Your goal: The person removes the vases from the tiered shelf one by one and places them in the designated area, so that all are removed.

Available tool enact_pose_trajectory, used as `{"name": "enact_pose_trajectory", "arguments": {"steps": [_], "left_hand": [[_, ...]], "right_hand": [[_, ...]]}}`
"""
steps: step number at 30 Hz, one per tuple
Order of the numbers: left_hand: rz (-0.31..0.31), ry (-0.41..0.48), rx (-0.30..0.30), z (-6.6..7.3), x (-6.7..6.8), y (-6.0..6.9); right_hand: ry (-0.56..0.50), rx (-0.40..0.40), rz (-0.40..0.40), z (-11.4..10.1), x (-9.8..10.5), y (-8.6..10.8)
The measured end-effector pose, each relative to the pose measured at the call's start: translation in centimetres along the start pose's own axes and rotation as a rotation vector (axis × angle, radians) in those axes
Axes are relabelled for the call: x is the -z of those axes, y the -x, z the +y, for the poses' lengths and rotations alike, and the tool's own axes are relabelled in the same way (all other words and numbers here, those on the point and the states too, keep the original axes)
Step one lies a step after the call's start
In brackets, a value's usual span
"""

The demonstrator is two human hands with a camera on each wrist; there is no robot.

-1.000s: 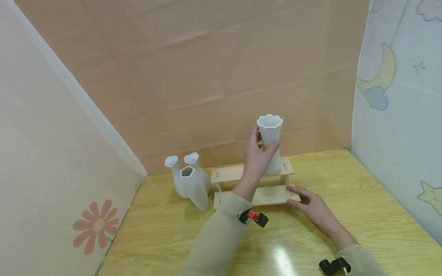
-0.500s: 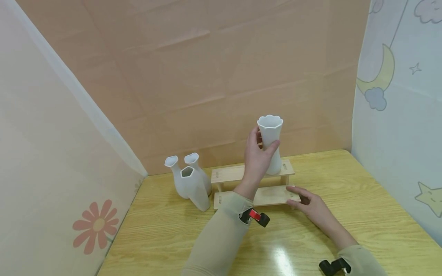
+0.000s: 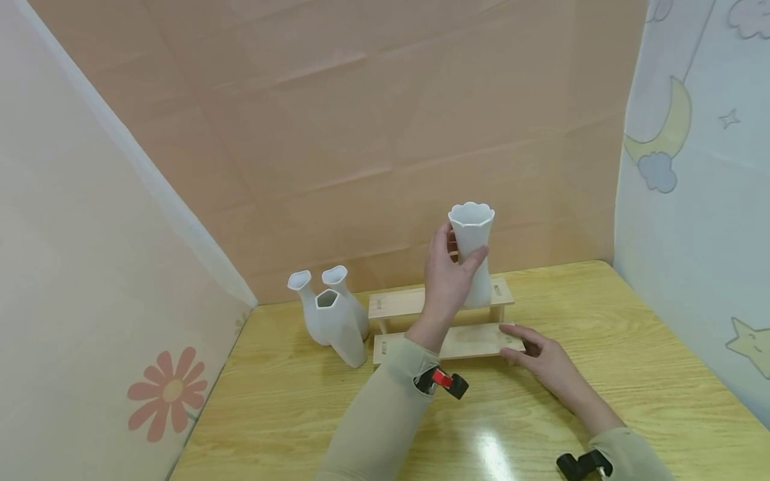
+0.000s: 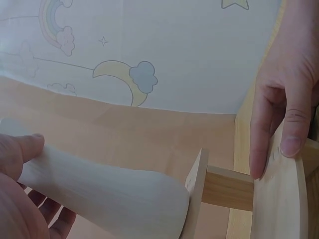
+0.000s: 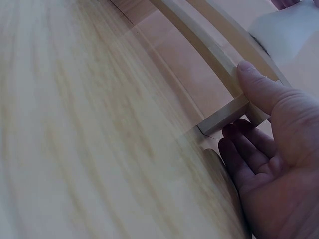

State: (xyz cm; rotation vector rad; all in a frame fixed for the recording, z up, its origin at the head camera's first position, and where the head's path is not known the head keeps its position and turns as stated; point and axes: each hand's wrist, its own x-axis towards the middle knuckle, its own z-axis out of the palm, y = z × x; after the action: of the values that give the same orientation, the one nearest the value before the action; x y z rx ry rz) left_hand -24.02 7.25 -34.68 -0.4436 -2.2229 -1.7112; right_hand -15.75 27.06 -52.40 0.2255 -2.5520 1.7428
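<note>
A tall white vase with a scalloped rim stands upright over the right part of the upper board of a two-tier wooden stand. My left hand grips the vase round its waist, thumb on the near side. The left wrist view shows the vase's base at the upper board; whether it rests fully there I cannot tell. My right hand holds the right end of the lower board, its thumb on the edge and other fingers curled by the corner. My left forearm hides part of the lower board.
Left of the stand, a white vase with several necks sits close to the boards on the wooden table. An orange-brown backdrop rises behind, with printed cloth walls on the left and right.
The scalloped vase has shifted very slightly toward the front of the upper board, along with my left hand. My right hand and the stand look unchanged.
</note>
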Motion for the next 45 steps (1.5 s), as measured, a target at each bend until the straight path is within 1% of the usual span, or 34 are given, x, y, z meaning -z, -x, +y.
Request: {"name": "enact_pose_trajectory", "arguments": {"steps": [5, 12, 18, 21, 26, 33, 39, 45], "left_hand": [[-0.017, 0.034, -0.026, 0.2, 0.6, 0.7], [-0.036, 0.063, -0.066, 0.6, 2.1, 1.8], [-0.034, 0.070, -0.080, 0.6, 3.4, 2.9], [-0.044, 0.090, -0.085, 0.4, 4.2, 3.4], [-0.066, 0.120, -0.089, -0.1, 5.8, 4.6], [-0.073, 0.064, -0.084, -0.6, 8.0, 6.6], [-0.068, 0.021, -0.077, -1.5, 10.1, 8.1], [-0.061, 0.036, -0.057, -2.4, 12.6, 9.6]], "right_hand": [[0.008, 0.004, 0.007, -0.2, -0.1, 0.0], [0.027, -0.005, 0.002, 0.0, 0.1, -0.1], [0.029, -0.013, -0.002, 0.1, 0.3, 0.0], [0.026, -0.014, 0.002, 0.1, 0.4, 0.0], [0.027, -0.020, 0.002, 0.2, 0.4, 0.0], [0.009, -0.038, -0.002, 0.0, 0.5, 0.1], [-0.001, -0.043, -0.003, -0.1, 0.4, 0.2], [-0.016, -0.035, -0.006, -0.1, 0.2, 0.2]]}}
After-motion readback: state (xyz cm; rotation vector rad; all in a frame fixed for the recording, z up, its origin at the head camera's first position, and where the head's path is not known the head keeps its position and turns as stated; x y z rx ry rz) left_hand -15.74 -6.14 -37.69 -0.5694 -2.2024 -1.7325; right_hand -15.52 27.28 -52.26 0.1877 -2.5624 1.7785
